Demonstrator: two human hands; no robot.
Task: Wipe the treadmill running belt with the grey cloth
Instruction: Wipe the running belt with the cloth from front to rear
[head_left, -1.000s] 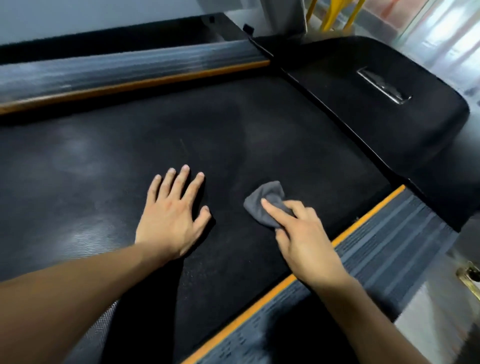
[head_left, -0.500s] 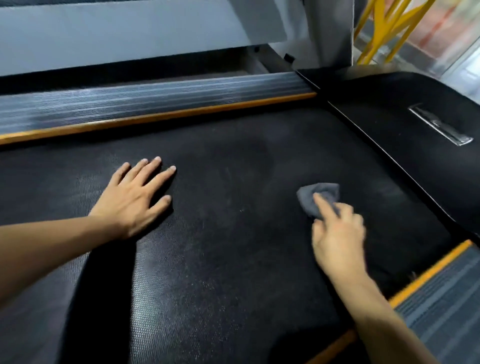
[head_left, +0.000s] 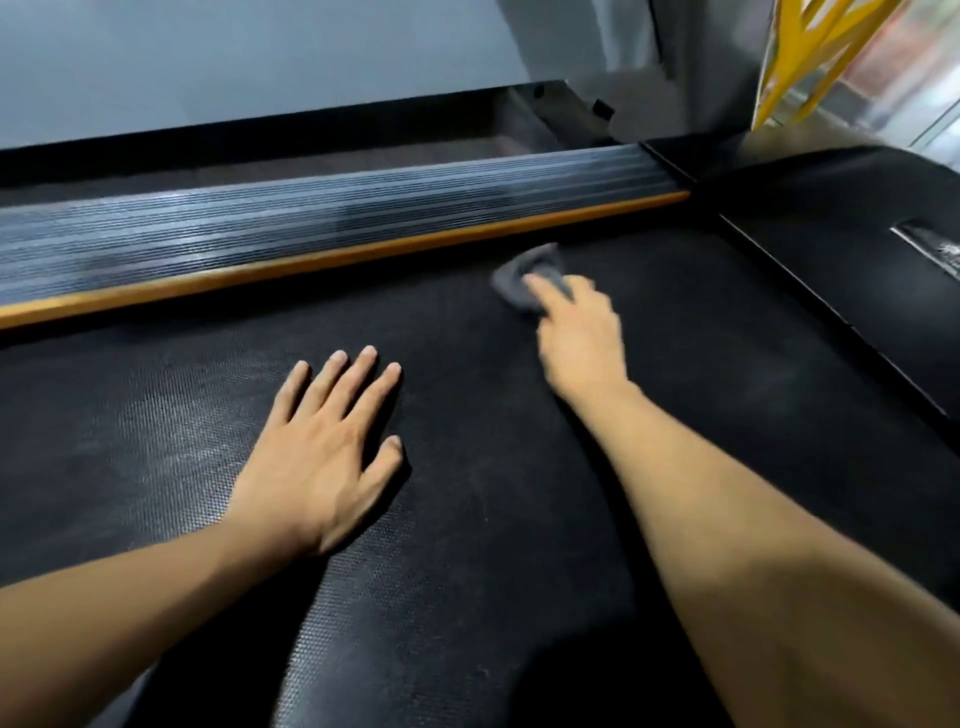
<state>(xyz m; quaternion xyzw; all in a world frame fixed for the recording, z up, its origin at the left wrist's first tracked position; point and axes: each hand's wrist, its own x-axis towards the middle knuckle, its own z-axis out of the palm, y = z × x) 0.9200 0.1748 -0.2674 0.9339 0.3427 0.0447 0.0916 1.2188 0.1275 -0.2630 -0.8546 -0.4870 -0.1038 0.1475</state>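
Note:
The black textured running belt (head_left: 493, 519) fills most of the view. A small bunched grey cloth (head_left: 524, 275) lies on the belt close to the far orange-edged side rail. My right hand (head_left: 579, 338) is stretched out and presses down on the cloth, fingers over its near part; the hand is blurred. My left hand (head_left: 322, 457) lies flat on the belt at centre left, fingers spread, holding nothing.
A ribbed grey side rail (head_left: 311, 228) with an orange strip (head_left: 332, 257) borders the belt's far side. The black motor cover (head_left: 841, 249) with a silver badge sits at the right. Yellow metal bars (head_left: 810, 57) and a grey wall stand behind.
My right hand has slid the cloth across the belt to the far rail. The left hand stays flat on the belt. The view has shifted.

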